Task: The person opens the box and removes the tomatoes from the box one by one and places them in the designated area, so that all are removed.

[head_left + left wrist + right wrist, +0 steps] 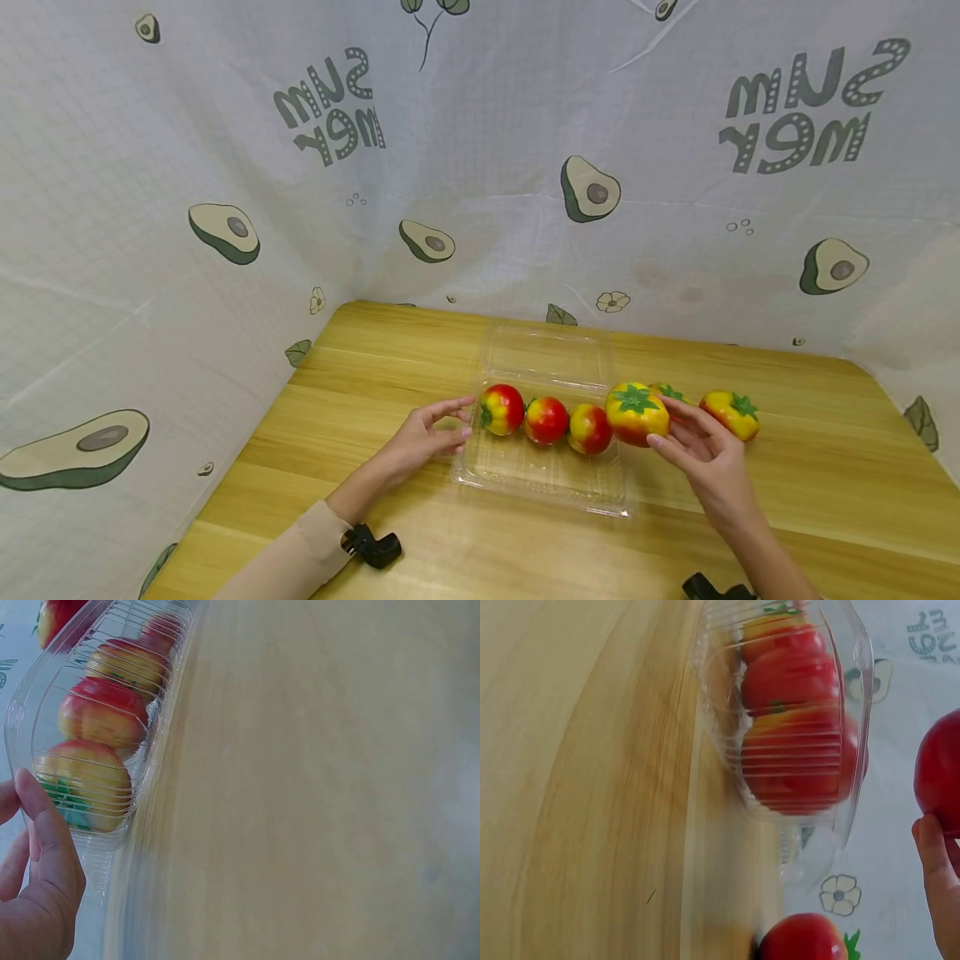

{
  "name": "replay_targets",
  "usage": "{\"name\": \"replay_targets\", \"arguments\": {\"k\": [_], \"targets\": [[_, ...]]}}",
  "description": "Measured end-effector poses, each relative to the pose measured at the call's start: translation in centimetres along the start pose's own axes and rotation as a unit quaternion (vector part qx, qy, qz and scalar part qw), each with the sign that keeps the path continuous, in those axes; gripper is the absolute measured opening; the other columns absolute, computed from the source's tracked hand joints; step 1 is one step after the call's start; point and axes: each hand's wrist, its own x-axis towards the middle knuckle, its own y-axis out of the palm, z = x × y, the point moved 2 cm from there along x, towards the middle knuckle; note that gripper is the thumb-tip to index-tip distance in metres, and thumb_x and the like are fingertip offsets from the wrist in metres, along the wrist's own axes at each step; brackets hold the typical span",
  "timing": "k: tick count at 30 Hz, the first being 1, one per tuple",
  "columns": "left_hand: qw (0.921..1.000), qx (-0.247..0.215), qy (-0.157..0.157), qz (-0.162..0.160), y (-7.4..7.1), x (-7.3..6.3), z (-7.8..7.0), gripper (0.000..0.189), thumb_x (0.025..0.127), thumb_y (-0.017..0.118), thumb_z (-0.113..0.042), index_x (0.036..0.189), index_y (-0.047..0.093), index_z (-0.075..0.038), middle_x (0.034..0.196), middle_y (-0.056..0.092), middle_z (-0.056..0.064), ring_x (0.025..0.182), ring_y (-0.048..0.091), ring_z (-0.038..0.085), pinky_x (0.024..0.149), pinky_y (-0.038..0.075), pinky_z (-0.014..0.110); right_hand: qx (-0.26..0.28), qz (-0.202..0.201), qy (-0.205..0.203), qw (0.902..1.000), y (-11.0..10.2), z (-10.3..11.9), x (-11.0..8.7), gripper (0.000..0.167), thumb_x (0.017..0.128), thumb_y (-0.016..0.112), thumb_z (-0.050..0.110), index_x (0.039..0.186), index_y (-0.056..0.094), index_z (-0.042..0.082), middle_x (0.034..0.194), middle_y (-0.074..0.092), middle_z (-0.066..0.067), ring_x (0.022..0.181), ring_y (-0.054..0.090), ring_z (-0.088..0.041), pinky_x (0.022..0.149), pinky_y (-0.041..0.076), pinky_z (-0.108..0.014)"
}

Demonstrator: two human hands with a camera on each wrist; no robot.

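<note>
A clear plastic clamshell box (525,477) lies with its lid (547,354) folded back. Three red-and-yellow tomatoes with green calyxes sit in a row inside: a left one (502,409), a middle one (546,420) and a right one (589,429). My left hand (423,442) touches the box's left end, thumb and fingers apart; the left wrist view shows a fingertip at the rim. Above the box's right side, my right hand (705,458) holds another tomato (636,412) between thumb and fingers, apart from the box in the right wrist view.
Right of the box, a yellow-and-red tomato (729,415) rests on the wooden table (817,467). Another tomato (670,391) is partly hidden behind the held one. A printed white cloth (487,150) hangs behind the table and along its left side.
</note>
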Motion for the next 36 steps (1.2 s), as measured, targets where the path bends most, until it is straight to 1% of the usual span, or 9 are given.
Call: {"name": "replay_targets", "arguments": {"k": [2,7,14,19,24,31,36], "targets": [[1.0,0.0,0.002,0.0,0.0,0.0,0.0,0.056,0.094,0.07,-0.01,0.146,0.05,-0.007,0.122,0.053,0.012,0.077,0.061,0.01,0.077,0.058,0.024,0.002,-0.002,0.002,1.0,-0.3,-0.1,-0.1,0.051,0.089,0.056,-0.023,0.131,0.062,0.005,0.131,0.058,0.0,0.115,0.062,-0.008,0.087,0.054,-0.021],[1.0,-0.001,0.002,0.001,0.0,-0.1,-0.1,0.057,0.095,0.07,-0.009,0.147,0.049,-0.006,0.122,0.052,0.013,0.077,0.061,0.01,0.078,0.058,0.024,-0.007,-0.005,0.006,0.9999,-1.2,-0.3,-0.4,0.048,0.09,0.056,-0.022,0.132,0.059,0.001,0.131,0.056,0.004,0.115,0.06,-0.005,0.087,0.053,-0.02],[1.0,-0.002,0.001,0.0,0.1,0.0,-0.2,0.056,0.095,0.068,-0.007,0.147,0.048,-0.005,0.123,0.051,0.015,0.078,0.06,0.01,0.077,0.058,0.023,0.009,-0.011,-0.002,0.9999,-2.4,-0.3,-0.6,0.052,0.09,0.053,-0.024,0.131,0.062,0.007,0.13,0.059,0.002,0.116,0.061,-0.006,0.086,0.054,-0.02],[1.0,0.0,0.003,0.001,0.1,0.0,-0.2,0.055,0.096,0.068,-0.007,0.147,0.048,-0.004,0.123,0.05,0.015,0.078,0.06,0.01,0.077,0.058,0.023,0.004,-0.029,0.002,0.9996,-3.4,-0.2,-0.8,0.051,0.091,0.054,-0.023,0.131,0.062,0.007,0.127,0.062,0.005,0.112,0.062,-0.004,0.084,0.054,-0.018],[1.0,0.001,0.001,0.0,0.0,0.0,-0.2,0.055,0.095,0.068,-0.007,0.147,0.048,-0.005,0.123,0.05,0.015,0.078,0.06,0.01,0.078,0.058,0.024,0.023,-0.038,0.009,0.999,-4.6,-0.2,-0.9,0.05,0.091,0.053,-0.022,0.131,0.062,0.007,0.126,0.064,0.004,0.111,0.063,-0.005,0.084,0.054,-0.018],[1.0,-0.002,-0.001,0.0,0.0,-0.1,-0.2,0.056,0.095,0.068,-0.007,0.147,0.048,-0.005,0.123,0.05,0.015,0.08,0.06,0.011,0.077,0.057,0.023,0.055,-0.043,0.0,0.9976,-6.0,-0.6,-1.0,0.051,0.092,0.05,-0.024,0.132,0.062,0.005,0.128,0.061,0.002,0.112,0.063,-0.008,0.088,0.053,-0.019],[1.0,-0.002,-0.002,-0.002,0.0,0.0,-0.2,0.056,0.095,0.068,-0.007,0.147,0.048,-0.005,0.122,0.051,0.014,0.08,0.06,0.011,0.077,0.057,0.023,0.053,-0.058,0.011,0.9968,-7.0,-0.6,-1.1,0.049,0.093,0.051,-0.021,0.131,0.064,0.008,0.128,0.059,0.004,0.111,0.063,-0.005,0.086,0.053,-0.018]]}}
